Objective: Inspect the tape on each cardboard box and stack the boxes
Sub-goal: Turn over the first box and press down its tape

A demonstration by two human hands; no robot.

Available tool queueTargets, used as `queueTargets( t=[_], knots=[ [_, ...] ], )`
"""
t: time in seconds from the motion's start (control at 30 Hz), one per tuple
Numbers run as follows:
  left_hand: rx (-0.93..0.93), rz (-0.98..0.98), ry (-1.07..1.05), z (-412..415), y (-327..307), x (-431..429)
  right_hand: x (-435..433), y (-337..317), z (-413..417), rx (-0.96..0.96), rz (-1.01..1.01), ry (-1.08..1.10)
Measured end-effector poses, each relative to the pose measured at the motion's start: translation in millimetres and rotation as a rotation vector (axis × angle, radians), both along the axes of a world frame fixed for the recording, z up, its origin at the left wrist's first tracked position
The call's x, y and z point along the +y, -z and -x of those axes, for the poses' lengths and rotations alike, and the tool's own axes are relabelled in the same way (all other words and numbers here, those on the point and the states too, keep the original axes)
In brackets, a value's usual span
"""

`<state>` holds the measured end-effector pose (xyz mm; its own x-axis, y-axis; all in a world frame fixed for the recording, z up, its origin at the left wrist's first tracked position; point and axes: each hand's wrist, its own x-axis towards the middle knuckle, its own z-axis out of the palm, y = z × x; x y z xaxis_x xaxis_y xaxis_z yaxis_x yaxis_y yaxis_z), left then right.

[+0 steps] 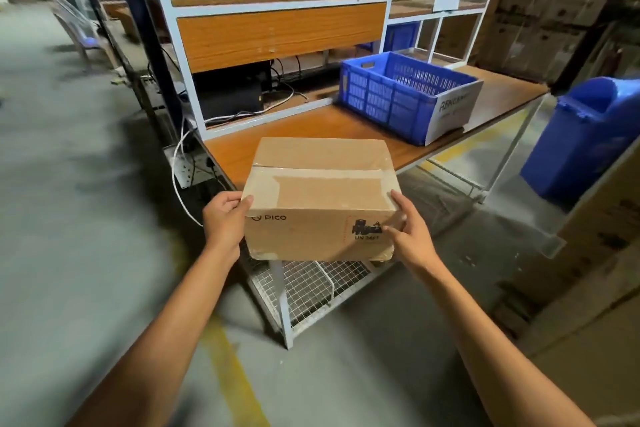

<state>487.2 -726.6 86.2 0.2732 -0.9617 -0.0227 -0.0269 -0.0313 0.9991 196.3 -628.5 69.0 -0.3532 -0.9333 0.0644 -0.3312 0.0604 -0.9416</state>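
Observation:
A brown cardboard box (320,198) marked PICO is held in the air in front of the near corner of the wooden table (311,125). Clear tape runs along its top seam and down its corners. My left hand (225,218) grips the box's left side, thumb on the top edge. My right hand (407,229) holds the right front corner, fingers over the printed label. Only this one box is in my hands.
A blue plastic crate (398,94) with a paper label sits on the table's right part. Shelving with a monitor and cables stands behind. A blue bin (585,139) and large stacked cartons are on the right. A wire-mesh rack (311,284) lies under the table.

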Motion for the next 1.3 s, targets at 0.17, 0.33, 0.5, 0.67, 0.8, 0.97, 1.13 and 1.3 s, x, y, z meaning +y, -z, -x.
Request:
queueTargets(
  t=[0.17, 0.33, 0.5, 0.67, 0.8, 0.97, 1.13, 1.3],
  knots=[
    [-0.044, 0.026, -0.023, -1, 16, -48, -61, 7, 2, 0.147, -0.060, -0.045],
    [-0.087, 0.063, -0.039, 13, 36, -102, -133, 21, 18, 0.218, -0.023, -0.026],
    [-0.273, 0.098, -0.047, 31, 44, -177, -213, 23, 37, 0.286, -0.018, -0.035],
    [-0.458, 0.152, 0.031, 50, 44, -236, -273, 29, 51, 0.571, 0.079, -0.020],
    [-0.818, 0.285, -0.077, 53, 52, -272, -311, 41, 54, 0.764, 0.147, -0.102],
    [-1.083, 0.490, 0.006, 46, 55, -291, -344, 33, 56, 0.879, 0.147, -0.173],
    [-1.008, 0.360, 0.173, 50, 49, -311, -376, 19, 50, 0.909, 0.172, -0.235],
    [-1.197, 0.302, 0.370, 38, 47, -350, -378, 14, 28, 1.001, 0.113, -0.170]
  ],
)
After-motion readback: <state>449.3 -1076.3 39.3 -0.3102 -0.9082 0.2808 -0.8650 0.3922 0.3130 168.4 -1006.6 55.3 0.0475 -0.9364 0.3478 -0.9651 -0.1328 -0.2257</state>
